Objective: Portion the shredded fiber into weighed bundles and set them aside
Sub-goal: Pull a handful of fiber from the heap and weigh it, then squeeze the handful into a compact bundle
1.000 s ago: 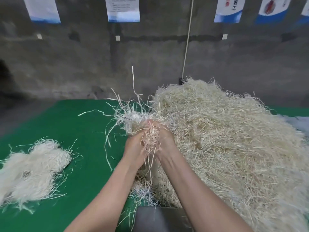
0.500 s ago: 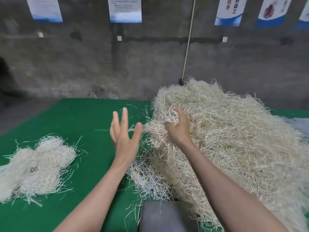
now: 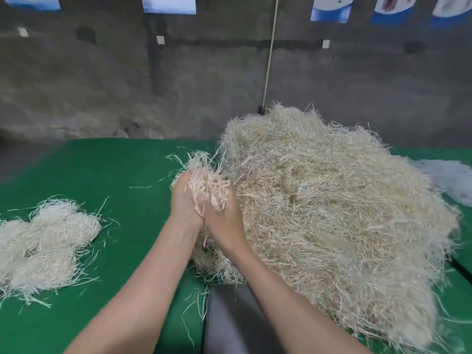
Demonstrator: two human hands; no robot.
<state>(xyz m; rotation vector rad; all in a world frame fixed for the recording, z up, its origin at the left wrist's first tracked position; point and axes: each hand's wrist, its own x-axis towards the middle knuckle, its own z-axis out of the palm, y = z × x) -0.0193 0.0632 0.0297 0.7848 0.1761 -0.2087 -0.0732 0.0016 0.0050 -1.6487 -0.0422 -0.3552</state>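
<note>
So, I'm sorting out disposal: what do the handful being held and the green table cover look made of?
Handful: thin flat pale matte strips, kinked, likely shredded paper or plant fiber; cannot tell which. Green cover: smooth, even, matte sheet, perhaps felt or vinyl.

Pale straw fiber heap, green table cover, grey wall

Fingertips of left hand and right hand are buried in the fiber tuft. Set-aside bundle is cropped at left edge; posters at top, print unreadable.
</note>
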